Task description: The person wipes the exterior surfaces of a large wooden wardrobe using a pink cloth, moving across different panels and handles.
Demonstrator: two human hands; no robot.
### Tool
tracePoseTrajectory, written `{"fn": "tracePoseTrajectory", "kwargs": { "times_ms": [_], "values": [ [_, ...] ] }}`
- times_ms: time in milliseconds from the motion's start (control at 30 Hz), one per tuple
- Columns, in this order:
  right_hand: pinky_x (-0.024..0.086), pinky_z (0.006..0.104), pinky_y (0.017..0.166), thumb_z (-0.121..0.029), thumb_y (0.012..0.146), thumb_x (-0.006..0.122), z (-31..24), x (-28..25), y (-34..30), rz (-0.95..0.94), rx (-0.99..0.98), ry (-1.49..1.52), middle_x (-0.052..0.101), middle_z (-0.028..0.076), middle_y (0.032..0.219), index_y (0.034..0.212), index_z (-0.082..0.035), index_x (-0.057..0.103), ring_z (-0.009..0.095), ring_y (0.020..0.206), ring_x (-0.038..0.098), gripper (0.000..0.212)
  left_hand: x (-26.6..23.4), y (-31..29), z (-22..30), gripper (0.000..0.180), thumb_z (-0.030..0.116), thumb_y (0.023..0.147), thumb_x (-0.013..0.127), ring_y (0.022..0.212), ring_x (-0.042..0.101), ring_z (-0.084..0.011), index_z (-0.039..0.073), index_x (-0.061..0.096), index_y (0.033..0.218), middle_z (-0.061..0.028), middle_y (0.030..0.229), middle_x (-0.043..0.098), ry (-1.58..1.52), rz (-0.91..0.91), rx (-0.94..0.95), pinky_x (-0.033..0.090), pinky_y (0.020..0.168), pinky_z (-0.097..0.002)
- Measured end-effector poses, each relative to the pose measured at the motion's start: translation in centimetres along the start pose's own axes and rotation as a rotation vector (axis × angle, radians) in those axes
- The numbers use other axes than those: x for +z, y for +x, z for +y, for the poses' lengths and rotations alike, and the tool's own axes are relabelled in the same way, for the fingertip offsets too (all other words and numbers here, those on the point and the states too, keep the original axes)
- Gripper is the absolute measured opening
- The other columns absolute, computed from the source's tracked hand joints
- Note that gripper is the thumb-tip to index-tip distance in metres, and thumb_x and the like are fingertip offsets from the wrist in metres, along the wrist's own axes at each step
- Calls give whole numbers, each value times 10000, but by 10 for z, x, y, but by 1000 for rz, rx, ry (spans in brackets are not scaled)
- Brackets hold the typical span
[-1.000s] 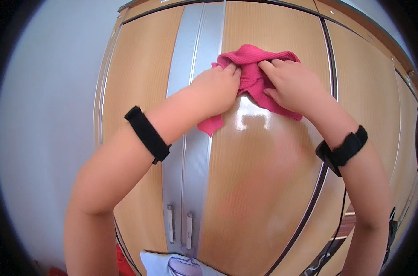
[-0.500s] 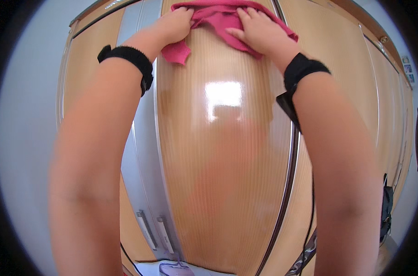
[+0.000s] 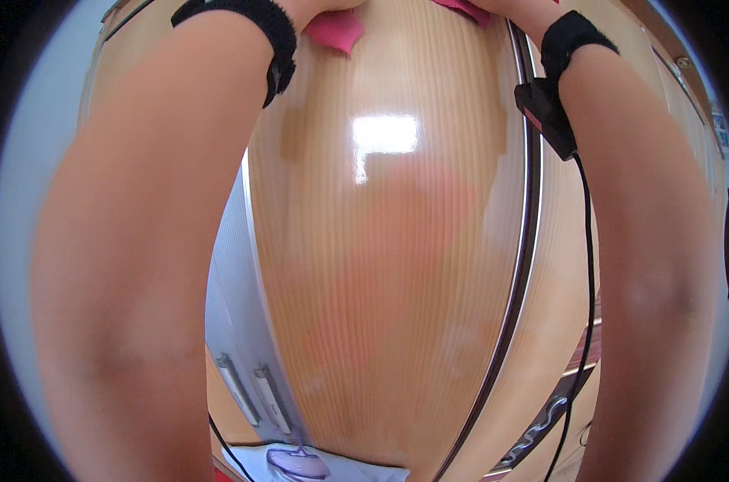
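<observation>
A pink cloth point(image 3: 336, 32) shows only in part at the upper edge, against a glossy wood-grain cabinet door point(image 3: 380, 265). My left hand point(image 3: 315, 8) is beside its left piece, mostly cut off by the frame. My right hand point(image 3: 529, 11) touches the right part of the cloth, also largely cut off. The fingers of both hands lie outside the picture. Both arms reach upward, each with a black wrist strap, and a small black device with a cable point(image 3: 545, 119) hangs at the right one.
Two silver handles point(image 3: 272, 399) are low on the grey strip point(image 3: 244, 305) left of the door. A dark vertical trim point(image 3: 527, 209) runs along its right side. White fabric with a purple print point(image 3: 356, 467) lies along the bottom edge. Light glares off the door.
Both hands and the pink cloth have moved up, mostly out of the picture. More of the door and of the right wrist's device and cable now shows.
</observation>
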State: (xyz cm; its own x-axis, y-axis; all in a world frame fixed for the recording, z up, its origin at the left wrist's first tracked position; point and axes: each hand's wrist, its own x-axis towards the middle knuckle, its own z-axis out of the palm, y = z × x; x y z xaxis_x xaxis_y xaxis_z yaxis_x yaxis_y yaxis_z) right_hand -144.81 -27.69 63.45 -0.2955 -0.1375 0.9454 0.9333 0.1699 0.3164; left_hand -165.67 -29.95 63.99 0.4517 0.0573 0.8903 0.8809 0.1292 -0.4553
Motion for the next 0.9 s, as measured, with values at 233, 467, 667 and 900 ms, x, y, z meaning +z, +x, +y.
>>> {"fn": "tracePoseTrajectory", "kwargs": {
  "times_ms": [233, 467, 667, 900],
  "values": [
    [486, 403, 829, -471, 893, 463, -30, -21, -42, -42, 66, -114, 613, 203, 1028, 1004, 33, 595, 315, 963, 601, 532, -2, -36, 1, 340, 211, 899, 427, 1119, 505, -352, 14, 507, 1164, -184, 1184, 544, -187, -44, 42, 410, 935, -453],
    [531, 402, 724, -290, 863, 559, -34, -40, -99, 1, -154, -95, 657, 160, 920, 1054, -11, 543, 316, 853, 648, 339, -65, -83, 9, 420, 132, 943, 404, 1234, 433, -312, 53, 388, 1356, -152, 1390, 406, -241, -447, 102, 356, 1033, -347],
    [531, 404, 715, -261, 888, 523, -32, -36, -87, -72, -246, -224, 653, 159, 910, 1156, -16, 498, 321, 842, 649, 364, -52, -76, 15, 430, 105, 944, 391, 1249, 418, -320, 46, 370, 1369, -157, 1398, 393, -88, -381, 186, 348, 1043, -361],
    [504, 384, 797, -106, 794, 549, -66, -28, -41, -171, -43, -337, 609, 204, 1001, 931, -5, 649, 316, 921, 618, 197, -12, -61, 1, 399, 126, 918, 427, 1204, 460, -322, 26, 441, 1304, -165, 1326, 458, -46, 20, 169, 374, 1015, -381]
  ]
}}
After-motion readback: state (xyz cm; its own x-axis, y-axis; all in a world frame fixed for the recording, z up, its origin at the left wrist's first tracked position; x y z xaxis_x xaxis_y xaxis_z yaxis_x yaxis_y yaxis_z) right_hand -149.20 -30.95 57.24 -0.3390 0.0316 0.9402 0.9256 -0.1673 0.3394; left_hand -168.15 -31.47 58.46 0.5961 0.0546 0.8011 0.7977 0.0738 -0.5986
